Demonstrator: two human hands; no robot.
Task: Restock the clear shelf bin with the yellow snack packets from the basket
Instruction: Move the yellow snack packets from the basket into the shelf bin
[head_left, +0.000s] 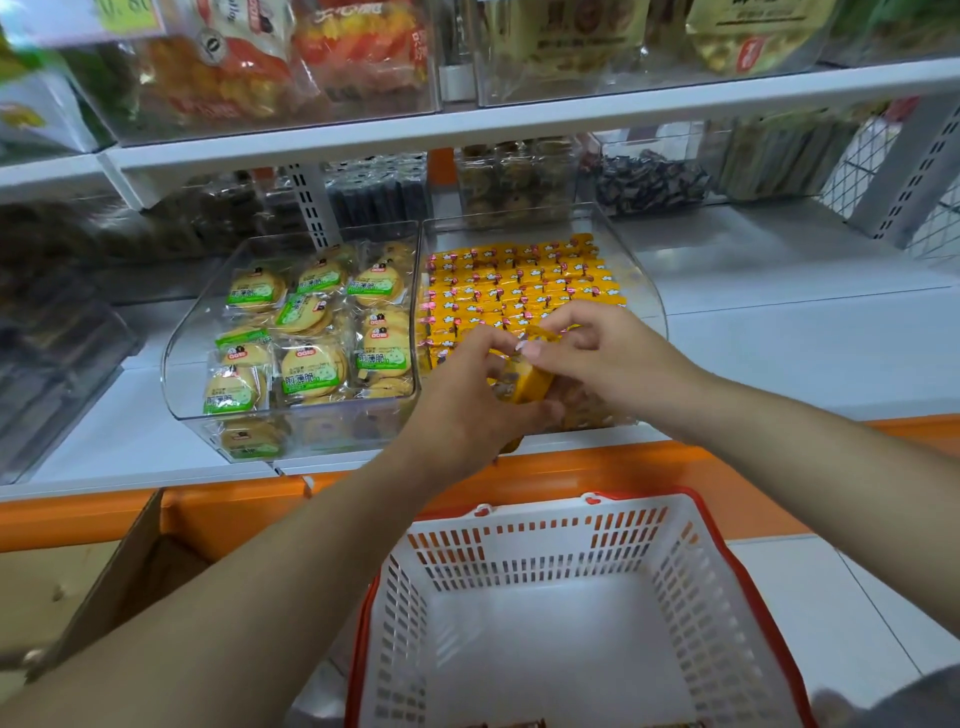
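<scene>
Hands meet over the front edge of the clear shelf bin (644, 270). Left hand (467, 395) cups a small stack of yellow snack packets (535, 382) from below, fingers curled around it. Right hand (597, 348) pinches a packet at the top of that stack, thumb and forefinger pressed together on it. Stack sits between both palms, just above the rows of packets already in the bin. Basket (571, 540), white with red rim, is below the shelf, nearly bare, only a few packets at its near edge. Neighbouring bin (182, 332) on the left holds round crackers.

You get bright, even light, soft shadows, glare on the clear bin (644, 291), and blurred, bowed edges.
</scene>
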